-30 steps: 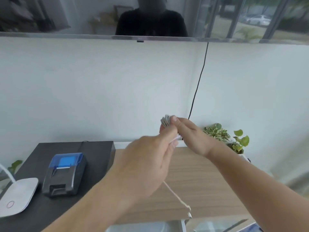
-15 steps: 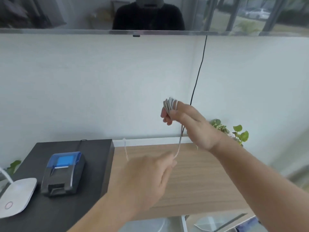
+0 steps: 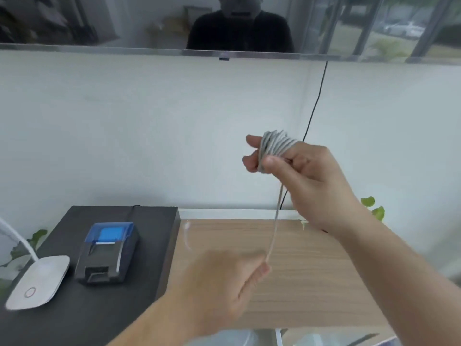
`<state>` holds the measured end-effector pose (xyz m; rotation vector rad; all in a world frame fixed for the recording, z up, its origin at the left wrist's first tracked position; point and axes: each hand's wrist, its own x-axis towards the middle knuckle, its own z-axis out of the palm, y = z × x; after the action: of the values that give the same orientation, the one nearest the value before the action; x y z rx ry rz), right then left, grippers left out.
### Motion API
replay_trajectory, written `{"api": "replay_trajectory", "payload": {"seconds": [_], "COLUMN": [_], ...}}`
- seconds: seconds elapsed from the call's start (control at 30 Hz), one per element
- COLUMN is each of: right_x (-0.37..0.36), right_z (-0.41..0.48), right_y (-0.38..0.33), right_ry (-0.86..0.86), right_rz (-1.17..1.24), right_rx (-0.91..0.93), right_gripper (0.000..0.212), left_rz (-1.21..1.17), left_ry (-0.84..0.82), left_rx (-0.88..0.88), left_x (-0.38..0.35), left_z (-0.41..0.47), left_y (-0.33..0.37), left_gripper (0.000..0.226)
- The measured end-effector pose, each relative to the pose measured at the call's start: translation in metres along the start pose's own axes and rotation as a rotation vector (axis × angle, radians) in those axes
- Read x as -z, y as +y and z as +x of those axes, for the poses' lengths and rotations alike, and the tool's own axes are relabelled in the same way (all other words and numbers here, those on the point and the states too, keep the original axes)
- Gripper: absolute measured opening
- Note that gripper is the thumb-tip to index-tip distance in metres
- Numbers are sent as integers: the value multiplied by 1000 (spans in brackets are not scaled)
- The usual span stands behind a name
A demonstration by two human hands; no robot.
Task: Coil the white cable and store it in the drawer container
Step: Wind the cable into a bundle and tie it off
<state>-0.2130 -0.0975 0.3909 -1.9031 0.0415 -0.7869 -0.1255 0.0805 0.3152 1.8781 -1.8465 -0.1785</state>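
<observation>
The white cable is wound in several loops around the fingers of my right hand, which is raised in front of the white wall, its thumb pressing the coil. One loose strand drops from the coil down to my left hand, which pinches it low over the wooden shelf. The cable's free end shows as a blur to the left of that hand. A clear drawer container is partly visible at the bottom edge, below the shelf.
A wooden shelf top lies below my hands. On the black cabinet to the left stand a small blue-lidded printer and a white lamp base. A black cord hangs down the wall. Plant leaves show behind my right wrist.
My right hand has lifted the coil higher. My left hand has dropped away from it toward the shelf, drawing the loose strand down, and the free end has swung up to the left.
</observation>
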Motion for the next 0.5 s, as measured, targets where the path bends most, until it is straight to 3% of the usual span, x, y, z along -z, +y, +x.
{"api": "replay_trajectory", "payload": {"seconds": [0.07, 0.13, 0.2, 0.27, 0.4, 0.5], "right_x": [-2, -12, -25, -36, -37, -25], "right_z": [-1, -22, -51, -71, -62, -38], "right_y": [16, 31, 34, 26, -8, -23], "right_ry": [-34, -218, -361, -386, -381, -237], "right_rz": [-202, -235, -72, 154, 470, 591], "right_rx": [-95, -177, -220, -249, -114, 0], "right_gripper": [21, 28, 40, 56, 41, 33], "left_rz": [89, 171, 222, 177, -68, -138], "left_ry": [76, 198, 292, 335, 222, 53], "left_rx": [-103, -179, -164, -77, 95, 120], "left_x": [23, 62, 97, 117, 90, 40], "left_z": [-2, 5, 15, 28, 32, 16], "left_y": [22, 29, 18, -10, -51, -36], "left_gripper": [29, 28, 30, 37, 45, 41]}}
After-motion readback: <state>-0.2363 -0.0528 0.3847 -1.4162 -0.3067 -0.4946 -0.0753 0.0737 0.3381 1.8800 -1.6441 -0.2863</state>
